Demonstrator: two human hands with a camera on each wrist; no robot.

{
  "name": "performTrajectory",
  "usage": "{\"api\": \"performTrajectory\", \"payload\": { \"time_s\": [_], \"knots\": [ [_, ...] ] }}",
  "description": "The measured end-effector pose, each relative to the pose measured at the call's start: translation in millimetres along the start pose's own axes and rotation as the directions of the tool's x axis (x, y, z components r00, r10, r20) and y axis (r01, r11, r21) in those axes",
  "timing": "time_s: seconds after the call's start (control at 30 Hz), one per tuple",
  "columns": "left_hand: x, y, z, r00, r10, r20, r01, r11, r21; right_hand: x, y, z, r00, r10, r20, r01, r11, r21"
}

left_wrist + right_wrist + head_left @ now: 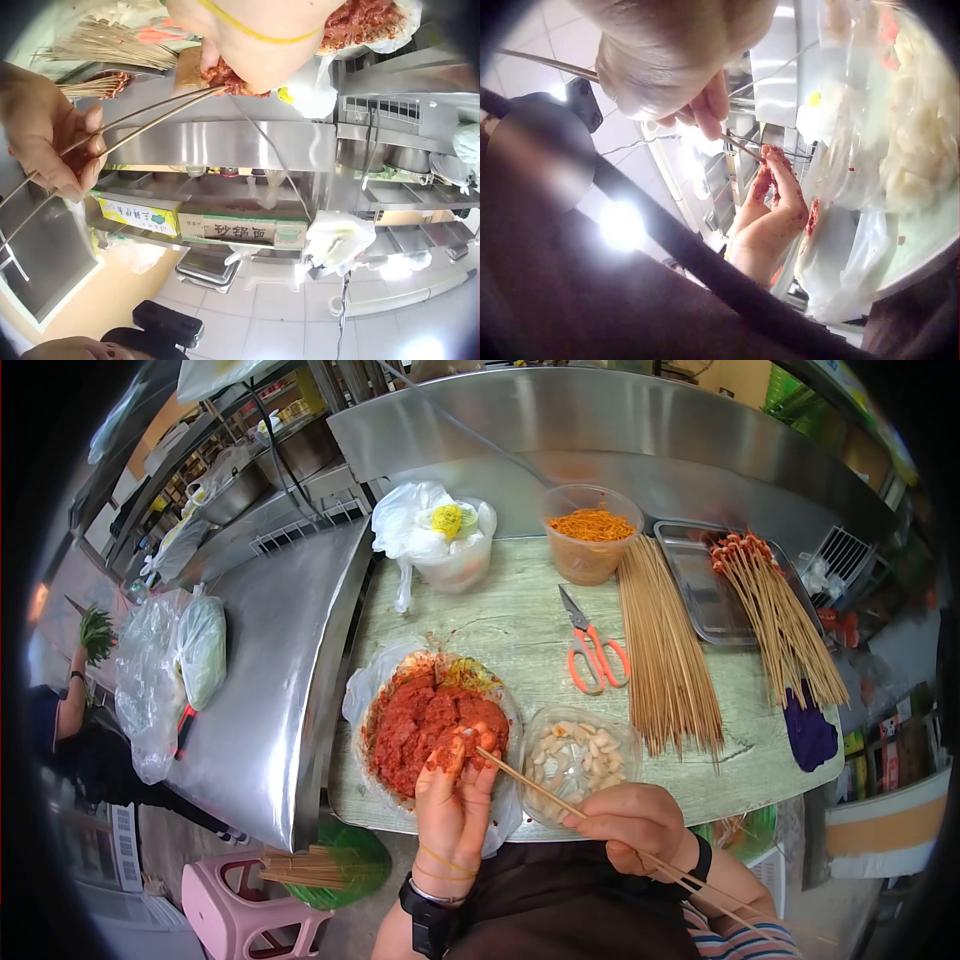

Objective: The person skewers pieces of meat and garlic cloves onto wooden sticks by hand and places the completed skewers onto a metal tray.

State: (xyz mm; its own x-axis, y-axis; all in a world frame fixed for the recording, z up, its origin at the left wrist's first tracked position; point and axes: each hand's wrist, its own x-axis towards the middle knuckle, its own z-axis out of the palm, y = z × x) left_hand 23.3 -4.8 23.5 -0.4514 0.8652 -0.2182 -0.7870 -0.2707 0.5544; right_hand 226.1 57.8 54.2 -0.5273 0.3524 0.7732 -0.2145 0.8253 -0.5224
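Note:
My left hand [455, 800], its fingers smeared with red paste, is curled round a small piece of red meat [238, 81] at the skewer tips, over the near right part of the bowl of red meat [415, 725]. With my right hand [632, 825] I pinch two thin wooden skewers [142, 124], which run from lower right up to the left fingers. In the right wrist view the left hand [769, 232] holds red paste at the skewer tip. Just beyond the right hand sits a clear tub of pale peeled cloves [585, 755].
Orange-handled scissors [597, 660], a tub of orange shreds [590, 540] and a bagged white tub [455, 560] stand farther back. Bare skewers [670, 660] lie at right, beside a metal tray [690, 600] with loaded skewers [780, 610]. A person [75, 730] is at far left.

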Motion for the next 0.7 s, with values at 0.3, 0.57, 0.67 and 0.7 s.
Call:
{"api": "performTrajectory", "payload": {
  "time_s": [0.3,0.57,0.67,0.7],
  "knots": [
    [-5.4,-1.9,5.6,1.0,-0.005,-0.017,0.004,1.0,-0.009,-2.7,-7.6,-2.9,1.0,0.0,0.022,0.001,0.999,-0.045],
    [-6.7,-5.0,2.6,0.998,0.055,0.012,-0.056,0.994,0.097,-2.7,-1.4,3.3,0.998,-0.055,-0.018,0.055,0.998,0.016],
    [-5.3,-5.8,1.3,0.995,0.1,0.011,-0.1,0.98,0.17,0.0,-1.0,5.9,0.997,-0.076,0.016,0.076,0.997,0.012],
    [-4.5,-6.7,-0.5,0.992,0.125,0.01,-0.125,0.97,0.207,2.2,-1.1,6.0,0.997,-0.075,0.015,0.075,0.997,0.012]
  ]
}}
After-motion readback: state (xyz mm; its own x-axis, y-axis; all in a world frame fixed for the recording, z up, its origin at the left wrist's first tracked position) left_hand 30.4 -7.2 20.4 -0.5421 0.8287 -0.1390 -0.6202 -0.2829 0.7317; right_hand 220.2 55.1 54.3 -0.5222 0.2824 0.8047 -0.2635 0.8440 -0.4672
